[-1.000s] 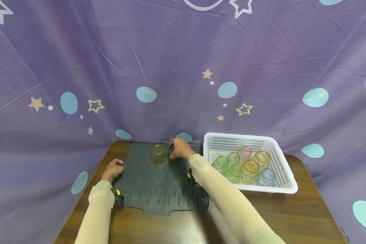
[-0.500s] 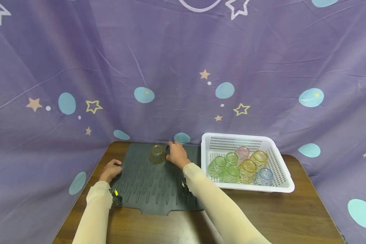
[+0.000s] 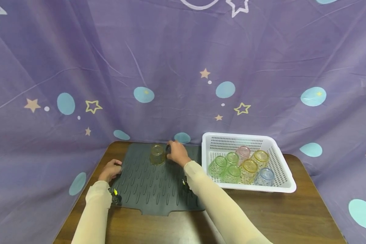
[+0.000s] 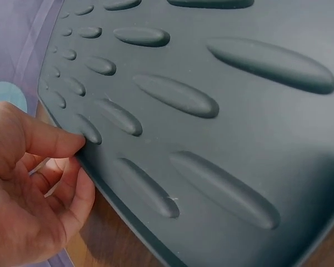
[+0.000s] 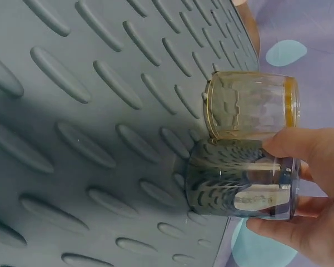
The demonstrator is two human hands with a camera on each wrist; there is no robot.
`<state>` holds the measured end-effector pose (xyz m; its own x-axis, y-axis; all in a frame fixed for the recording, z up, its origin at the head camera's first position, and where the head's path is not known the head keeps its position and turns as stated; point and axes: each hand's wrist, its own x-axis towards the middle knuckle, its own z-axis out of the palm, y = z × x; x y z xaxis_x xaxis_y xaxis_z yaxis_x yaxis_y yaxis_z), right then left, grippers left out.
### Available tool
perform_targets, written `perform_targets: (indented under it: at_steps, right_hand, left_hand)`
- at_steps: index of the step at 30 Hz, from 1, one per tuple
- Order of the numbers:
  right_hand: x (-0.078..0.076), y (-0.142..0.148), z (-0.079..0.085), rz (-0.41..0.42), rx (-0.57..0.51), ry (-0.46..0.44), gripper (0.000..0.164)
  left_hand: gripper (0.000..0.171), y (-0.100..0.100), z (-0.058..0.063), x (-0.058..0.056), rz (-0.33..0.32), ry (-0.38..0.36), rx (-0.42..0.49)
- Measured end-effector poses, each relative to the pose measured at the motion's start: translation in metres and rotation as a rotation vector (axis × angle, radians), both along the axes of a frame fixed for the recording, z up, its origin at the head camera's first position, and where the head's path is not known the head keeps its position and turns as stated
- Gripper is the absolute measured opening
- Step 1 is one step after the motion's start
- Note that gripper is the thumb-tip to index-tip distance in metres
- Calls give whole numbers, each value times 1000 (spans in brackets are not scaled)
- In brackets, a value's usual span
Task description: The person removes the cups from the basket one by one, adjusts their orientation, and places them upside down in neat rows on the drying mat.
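Left hand (image 3: 111,169) pinches; outstretched right hand (image 3: 178,154) grips.

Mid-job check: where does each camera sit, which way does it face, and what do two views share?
Head: on the head, facing forward and down over mat and basket; left hand, right hand and sleeves show.
Left wrist: on that wrist, facing the mat's edge; the left hand pinches it.
Right wrist: on that wrist, facing the held glass and yellow glass; the right hand grips the former.
Head and right wrist share the yellow glass, mat and right hand.
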<state>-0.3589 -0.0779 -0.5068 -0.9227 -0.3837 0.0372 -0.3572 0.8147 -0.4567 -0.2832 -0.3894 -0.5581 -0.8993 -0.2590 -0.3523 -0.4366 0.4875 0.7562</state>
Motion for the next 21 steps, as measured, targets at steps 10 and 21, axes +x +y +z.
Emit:
perform_targets:
  at_steps: [10,21]
  right_hand:
    - [2,-3,1,-87,-12,24,57]
    - [9,-7,-1,-125,5,28,58]
  left_hand:
    - [46,1,-2,-5,-5,-15,16]
    - [47,-1,-4,-5,6,0,-10]
